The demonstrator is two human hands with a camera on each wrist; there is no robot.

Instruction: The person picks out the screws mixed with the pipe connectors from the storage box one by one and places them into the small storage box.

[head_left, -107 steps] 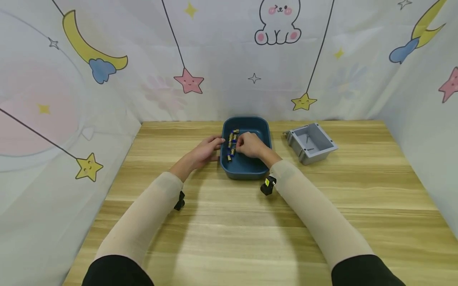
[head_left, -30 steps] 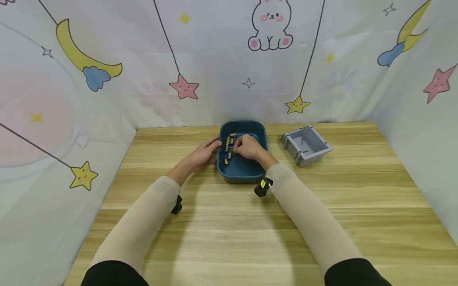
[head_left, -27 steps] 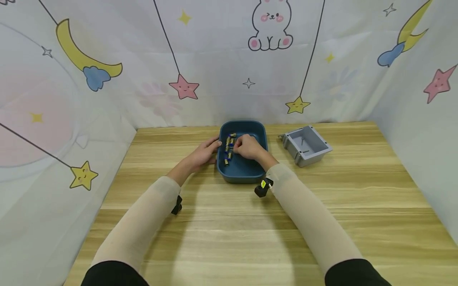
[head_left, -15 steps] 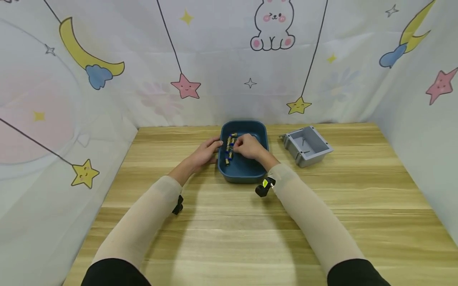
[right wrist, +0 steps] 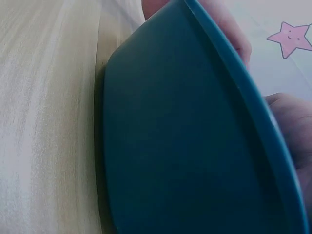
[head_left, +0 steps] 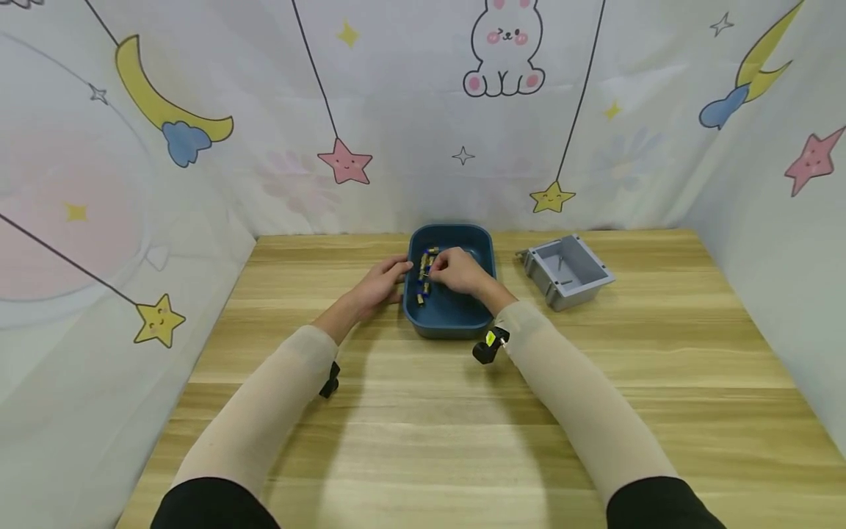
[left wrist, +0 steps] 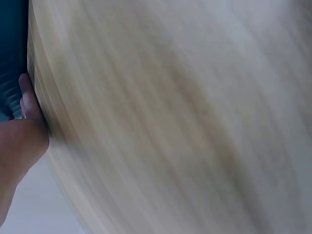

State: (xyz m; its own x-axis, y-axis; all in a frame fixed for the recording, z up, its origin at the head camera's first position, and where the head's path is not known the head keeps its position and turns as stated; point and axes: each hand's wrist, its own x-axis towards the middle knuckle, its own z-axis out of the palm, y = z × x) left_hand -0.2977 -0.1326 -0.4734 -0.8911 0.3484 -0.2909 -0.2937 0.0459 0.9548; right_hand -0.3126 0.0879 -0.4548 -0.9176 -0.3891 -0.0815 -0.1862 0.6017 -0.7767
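Observation:
A dark blue tray stands at the middle back of the wooden table. Several small brass and blue fittings lie in a row along its left side. My left hand rests against the tray's left outer wall with relaxed fingers; in the left wrist view a finger touches the blue wall. My right hand is inside the tray, fingers curled down on a fitting in that row. The right wrist view is filled by the tray's near wall, with my right hand behind its rim.
A grey open plastic box sits to the right of the tray, with small parts inside. Printed cloth walls close the table on the left, back and right. Black wrist mounts hang under both forearms.
Only the head camera has drifted slightly. Both hands stay where they were, the right one in the tray over the fittings.

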